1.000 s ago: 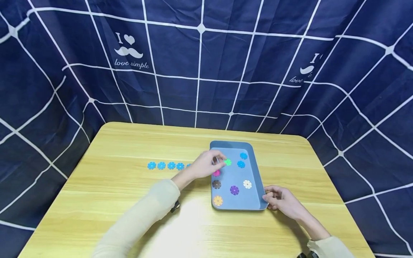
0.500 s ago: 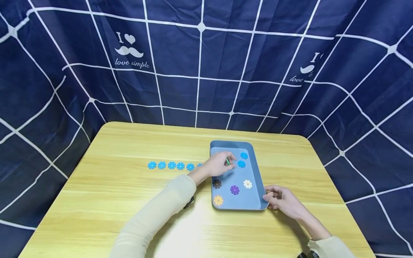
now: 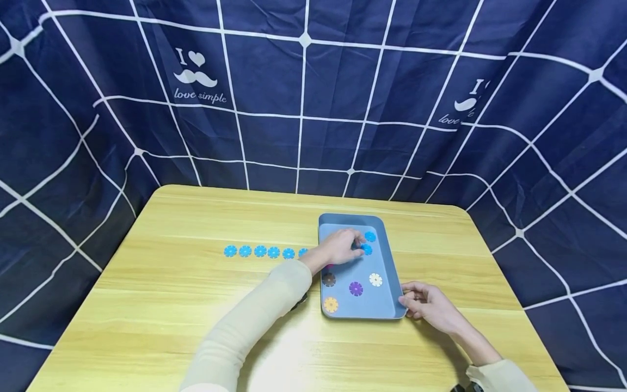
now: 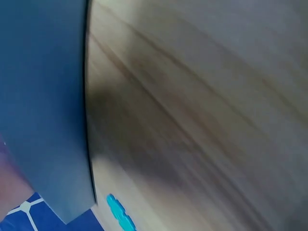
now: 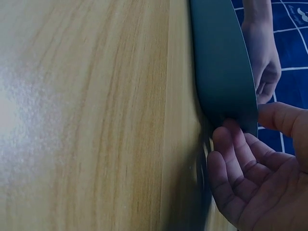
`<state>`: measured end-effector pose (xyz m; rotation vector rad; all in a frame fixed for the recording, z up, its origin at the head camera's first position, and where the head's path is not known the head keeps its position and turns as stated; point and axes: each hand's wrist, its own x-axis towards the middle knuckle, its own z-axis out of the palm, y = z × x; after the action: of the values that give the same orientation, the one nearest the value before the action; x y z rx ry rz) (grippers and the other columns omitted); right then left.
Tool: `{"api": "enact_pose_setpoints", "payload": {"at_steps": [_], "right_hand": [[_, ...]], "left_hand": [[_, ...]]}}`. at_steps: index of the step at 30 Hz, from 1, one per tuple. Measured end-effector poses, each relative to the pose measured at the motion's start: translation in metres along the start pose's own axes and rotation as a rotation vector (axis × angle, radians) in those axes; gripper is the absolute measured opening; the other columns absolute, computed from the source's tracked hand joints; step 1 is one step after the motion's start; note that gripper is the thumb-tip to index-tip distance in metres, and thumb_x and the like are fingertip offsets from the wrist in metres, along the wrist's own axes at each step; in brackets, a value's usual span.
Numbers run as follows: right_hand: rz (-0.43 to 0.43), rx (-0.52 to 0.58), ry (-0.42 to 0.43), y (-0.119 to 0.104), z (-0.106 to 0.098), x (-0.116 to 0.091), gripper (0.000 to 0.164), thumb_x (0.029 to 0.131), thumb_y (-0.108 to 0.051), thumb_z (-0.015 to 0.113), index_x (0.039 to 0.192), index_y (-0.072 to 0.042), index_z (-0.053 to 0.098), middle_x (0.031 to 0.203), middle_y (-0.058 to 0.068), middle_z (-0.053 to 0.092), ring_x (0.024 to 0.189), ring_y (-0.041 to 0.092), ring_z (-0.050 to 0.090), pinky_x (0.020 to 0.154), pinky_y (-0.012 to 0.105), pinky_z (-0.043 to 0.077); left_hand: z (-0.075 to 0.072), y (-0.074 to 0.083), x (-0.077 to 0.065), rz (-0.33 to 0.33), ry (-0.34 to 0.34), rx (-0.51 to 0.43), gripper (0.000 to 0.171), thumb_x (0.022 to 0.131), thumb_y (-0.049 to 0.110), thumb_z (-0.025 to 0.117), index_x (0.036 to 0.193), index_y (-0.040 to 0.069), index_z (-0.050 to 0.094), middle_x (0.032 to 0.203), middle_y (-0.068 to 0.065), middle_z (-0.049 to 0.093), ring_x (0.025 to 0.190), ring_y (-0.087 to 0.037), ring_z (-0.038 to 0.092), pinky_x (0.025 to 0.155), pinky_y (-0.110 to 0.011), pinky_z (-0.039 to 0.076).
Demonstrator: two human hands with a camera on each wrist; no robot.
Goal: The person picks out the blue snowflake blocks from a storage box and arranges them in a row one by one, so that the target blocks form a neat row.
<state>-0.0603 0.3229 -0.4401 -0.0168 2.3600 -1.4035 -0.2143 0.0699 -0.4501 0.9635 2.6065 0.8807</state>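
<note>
In the head view my left hand [image 3: 341, 246] reaches over the blue tray [image 3: 387, 261], its thumb and fingertips at the left edge of a blue notched plastic disc [image 3: 367, 250], pinching it. Another blue disc [image 3: 370, 237] lies just behind. My right hand [image 3: 431, 306] holds the tray's near right corner. In the right wrist view, the thumb [image 5: 279, 115] is at the rim and the curled fingers are against the outer wall. Also in the tray are brown [image 3: 329, 280], purple [image 3: 356, 288], white [image 3: 375, 280] and orange [image 3: 331, 304] discs. A pink disc [image 3: 330, 265] is mostly hidden by my left arm.
Left of the tray, a row of several blue discs [image 3: 260, 251] lies on the wooden table [image 3: 161, 305]; my left forearm covers its right end. A dark blue curtain [image 3: 264, 136] with white lines surrounds the table's back and sides.
My left hand has moved right across the tray, past the green disc, which is now out of sight, to the nearer blue disc. The right hand and tray have stayed put.
</note>
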Motion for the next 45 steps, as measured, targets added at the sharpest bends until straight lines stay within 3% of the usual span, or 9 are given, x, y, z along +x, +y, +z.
{"api": "enact_pose_setpoints", "payload": {"at_steps": [19,25,34,45], "right_hand": [[-0.007,0.001,0.001,0.002,0.004,0.002,0.048,0.101,-0.008,0.066,0.136,0.021,0.050,0.095,0.011,0.067,0.074,0.007,0.063,0.065,0.025,0.058],[-0.004,-0.013,0.006,0.003,0.003,0.002,0.048,0.102,-0.009,0.066,0.136,0.020,0.051,0.096,0.012,0.068,0.076,0.007,0.065,0.067,0.026,0.060],[0.005,-0.021,0.009,0.001,0.002,0.002,0.048,0.101,-0.009,0.067,0.136,0.020,0.051,0.099,0.014,0.070,0.079,0.007,0.066,0.069,0.027,0.061],[-0.004,-0.021,0.003,0.000,0.002,0.003,0.048,0.101,-0.008,0.067,0.135,0.021,0.051,0.101,0.015,0.071,0.080,0.008,0.068,0.069,0.027,0.061]], "left_hand": [[0.015,-0.005,0.020,0.015,-0.028,0.143,0.038,0.105,0.033,0.066,0.140,0.018,0.066,0.134,0.001,0.070,0.124,-0.014,0.065,0.104,-0.030,0.055],[0.015,-0.004,0.022,0.021,-0.037,0.163,0.038,0.105,0.033,0.066,0.140,0.017,0.066,0.136,0.001,0.069,0.127,-0.015,0.065,0.108,-0.030,0.053],[0.014,-0.003,0.024,0.023,-0.034,0.172,0.037,0.104,0.033,0.067,0.137,0.017,0.068,0.131,0.001,0.071,0.120,-0.014,0.067,0.103,-0.031,0.056],[0.012,-0.003,0.023,0.030,-0.050,0.192,0.038,0.104,0.032,0.067,0.139,0.017,0.069,0.137,0.002,0.068,0.126,-0.014,0.064,0.111,-0.030,0.052]]}}
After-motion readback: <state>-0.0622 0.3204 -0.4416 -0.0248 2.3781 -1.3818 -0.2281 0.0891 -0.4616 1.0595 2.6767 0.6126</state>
